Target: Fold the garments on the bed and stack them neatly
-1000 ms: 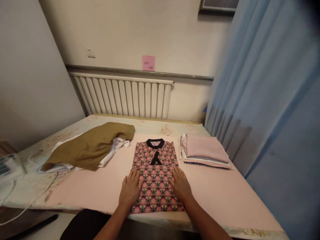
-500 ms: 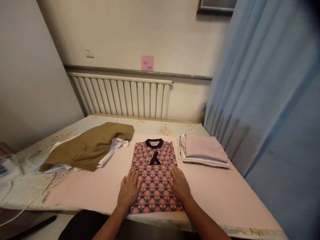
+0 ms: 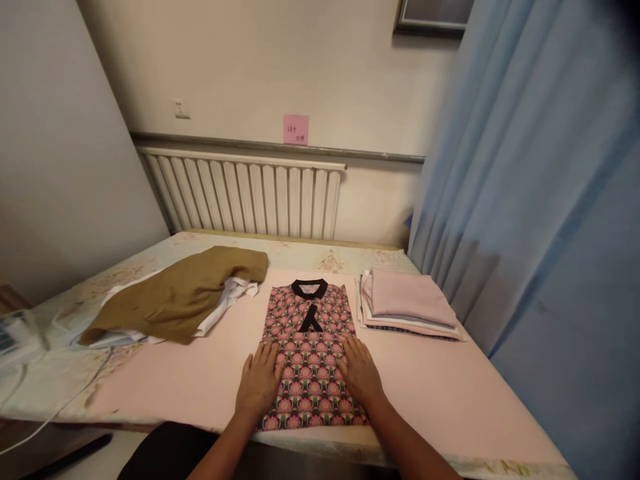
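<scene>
Radiator [image 3: 257,200] at 11 o'clock and blue curtain [image 3: 520,193] at 2 frame one folded, patterned shirt [image 3: 310,387], straight ahead of me on the pink cover [image 3: 430,400]. At its 9 and 3, my left hand [image 3: 259,380] and right hand [image 3: 362,373] rest flat, fingers extended, slightly parted, pinching nothing. Even, light, outward pressure would, I judge, smooth it without skewing the fold. Counted: two hands, one shirt, one olive garment [image 3: 170,297] over white cloth [image 3: 220,315] at 10, one stack [image 3: 413,295] at 2, layers uncountable.
</scene>
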`<state>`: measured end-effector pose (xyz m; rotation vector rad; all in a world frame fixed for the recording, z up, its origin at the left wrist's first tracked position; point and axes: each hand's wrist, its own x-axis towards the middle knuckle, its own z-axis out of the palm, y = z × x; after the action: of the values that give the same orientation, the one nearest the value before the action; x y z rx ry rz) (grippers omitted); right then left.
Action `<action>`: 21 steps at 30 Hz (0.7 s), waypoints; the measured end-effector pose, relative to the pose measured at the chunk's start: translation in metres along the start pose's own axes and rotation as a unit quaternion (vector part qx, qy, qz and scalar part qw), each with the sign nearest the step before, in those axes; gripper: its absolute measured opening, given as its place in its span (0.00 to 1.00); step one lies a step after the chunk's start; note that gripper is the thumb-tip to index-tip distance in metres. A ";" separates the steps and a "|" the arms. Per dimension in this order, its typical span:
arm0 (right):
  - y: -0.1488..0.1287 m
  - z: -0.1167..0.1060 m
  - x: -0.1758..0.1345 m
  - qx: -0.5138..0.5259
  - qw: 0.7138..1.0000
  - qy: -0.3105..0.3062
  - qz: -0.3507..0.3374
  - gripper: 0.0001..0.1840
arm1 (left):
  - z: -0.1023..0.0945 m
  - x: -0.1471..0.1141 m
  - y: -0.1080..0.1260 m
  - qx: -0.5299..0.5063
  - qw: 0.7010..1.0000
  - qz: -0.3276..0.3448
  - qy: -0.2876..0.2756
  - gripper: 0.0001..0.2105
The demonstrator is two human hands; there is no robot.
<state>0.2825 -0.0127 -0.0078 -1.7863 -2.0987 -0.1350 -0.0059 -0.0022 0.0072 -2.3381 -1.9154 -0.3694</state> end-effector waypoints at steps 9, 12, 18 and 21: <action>0.002 0.002 0.000 -0.008 1.000 0.004 -0.009 0.29 | 0.003 0.000 -0.001 -0.002 1.000 0.006 0.011 0.25; 0.002 0.003 0.001 -0.009 1.000 0.003 -0.008 0.29 | 0.003 0.000 0.000 -0.001 1.000 0.006 0.011 0.26; 0.004 0.006 0.000 -0.012 1.000 0.012 -0.010 0.29 | 0.005 0.001 -0.001 -0.006 1.000 0.001 0.010 0.25; 0.003 0.005 0.000 -0.017 1.000 0.007 -0.010 0.28 | 0.006 0.001 -0.002 -0.004 1.000 0.003 0.011 0.25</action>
<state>0.2839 -0.0103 -0.0130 -1.7800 -2.1176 -0.1894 -0.0071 0.0007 0.0017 -2.3338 -1.9014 -0.4025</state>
